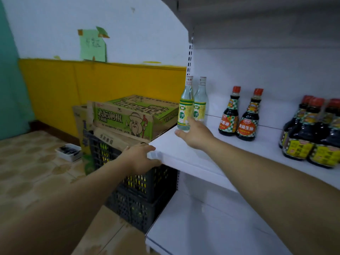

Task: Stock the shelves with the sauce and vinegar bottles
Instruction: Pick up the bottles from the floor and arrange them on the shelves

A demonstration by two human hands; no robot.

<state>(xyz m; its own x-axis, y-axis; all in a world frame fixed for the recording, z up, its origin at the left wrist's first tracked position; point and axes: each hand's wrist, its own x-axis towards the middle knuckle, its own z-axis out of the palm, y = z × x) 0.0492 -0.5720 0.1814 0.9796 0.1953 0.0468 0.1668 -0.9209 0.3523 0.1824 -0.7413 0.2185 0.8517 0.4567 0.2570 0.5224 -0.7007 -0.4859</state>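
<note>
Two clear vinegar bottles [186, 105] with green-and-yellow labels stand at the left end of the white shelf [185, 159]. My right hand [195, 133] lies open just in front of them, fingers touching the base of the nearer bottle, gripping nothing. My left hand [140, 156] grasps the shelf's front left corner. Two dark soy sauce bottles [239, 115] with red caps stand in the middle of the shelf. Several larger dark sauce bottles [312, 133] with yellow labels are grouped at the right.
Left of the shelving, cardboard boxes [132, 116] sit on stacked black plastic crates [139, 190]. A small white tray [69, 151] lies on the tiled floor. A lower white shelf [211, 236] is below. The wall behind is yellow and white.
</note>
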